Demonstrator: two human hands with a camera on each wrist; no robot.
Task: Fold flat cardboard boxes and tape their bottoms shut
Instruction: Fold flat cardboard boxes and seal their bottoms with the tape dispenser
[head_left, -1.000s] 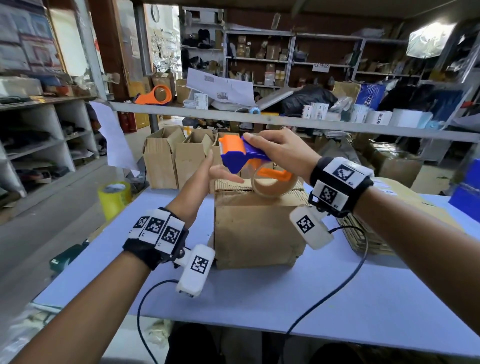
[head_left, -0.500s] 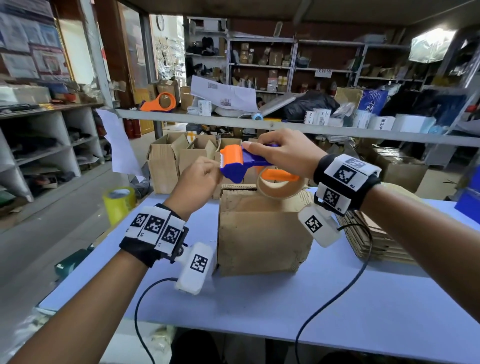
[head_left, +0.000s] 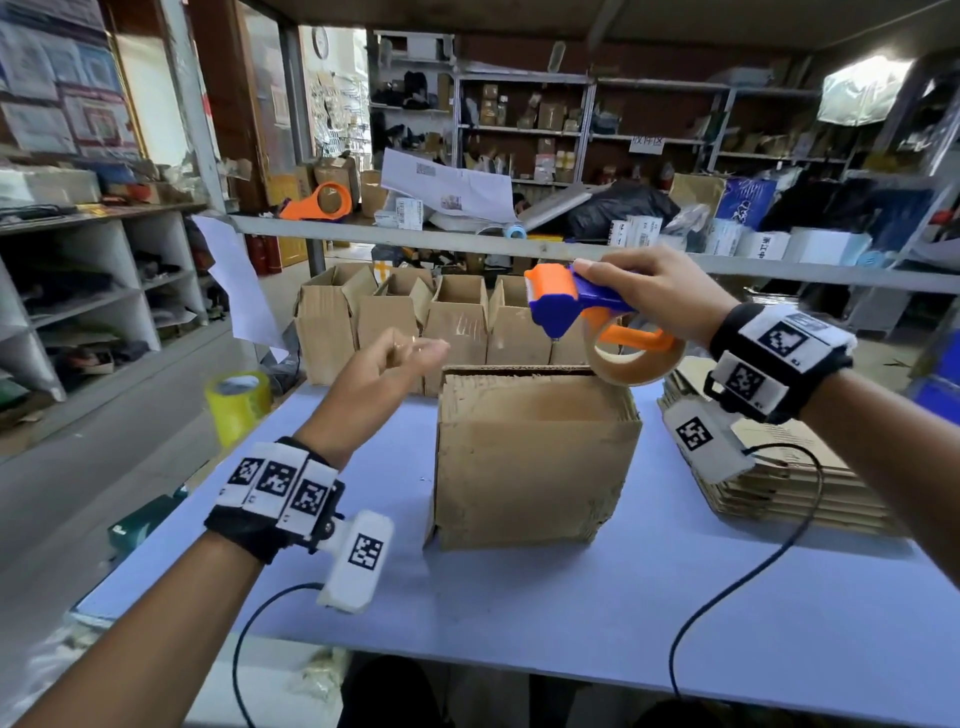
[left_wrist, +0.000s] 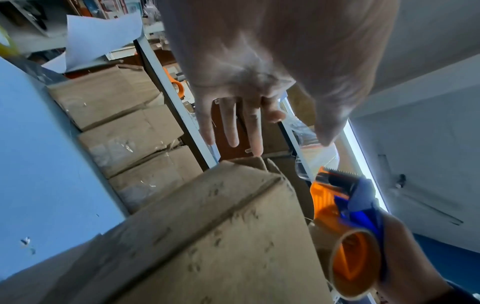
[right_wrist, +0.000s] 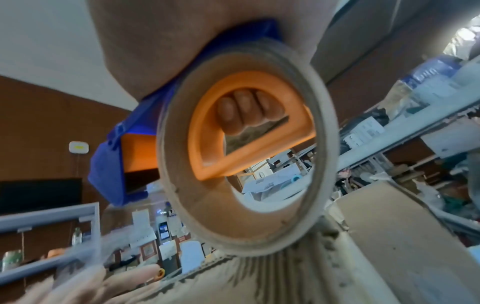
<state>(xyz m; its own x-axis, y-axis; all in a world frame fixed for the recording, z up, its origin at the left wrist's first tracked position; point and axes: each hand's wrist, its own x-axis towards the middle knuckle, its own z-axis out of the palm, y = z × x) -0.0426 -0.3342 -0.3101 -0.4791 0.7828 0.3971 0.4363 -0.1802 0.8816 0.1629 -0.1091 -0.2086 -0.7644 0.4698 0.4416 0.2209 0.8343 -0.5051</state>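
Note:
A folded cardboard box (head_left: 535, 467) stands on the blue table (head_left: 519, 613), its flaps closed on top. My right hand (head_left: 644, 286) grips an orange and blue tape dispenser (head_left: 576, 306) above the box's far right corner, the tape roll (head_left: 631, 364) just over the top edge. In the right wrist view my fingers curl through the orange handle (right_wrist: 246, 115). My left hand (head_left: 395, 364) hovers left of the box's top, thumb and forefinger pinching the end of a clear tape strip (left_wrist: 317, 158) pulled from the dispenser (left_wrist: 345, 205). The strip is barely visible.
A row of several folded boxes (head_left: 447, 317) lines the table's far edge. Flat cardboard is stacked (head_left: 779, 467) at the right. A yellow tape roll (head_left: 238, 402) sits at the far left corner. A metal shelf rail (head_left: 415, 241) crosses behind, carrying a second orange dispenser (head_left: 319, 202).
My left hand was at the dispenser's mouth and has drawn away to the left. The right hand has carried the dispenser to the right, over the box's far right corner.

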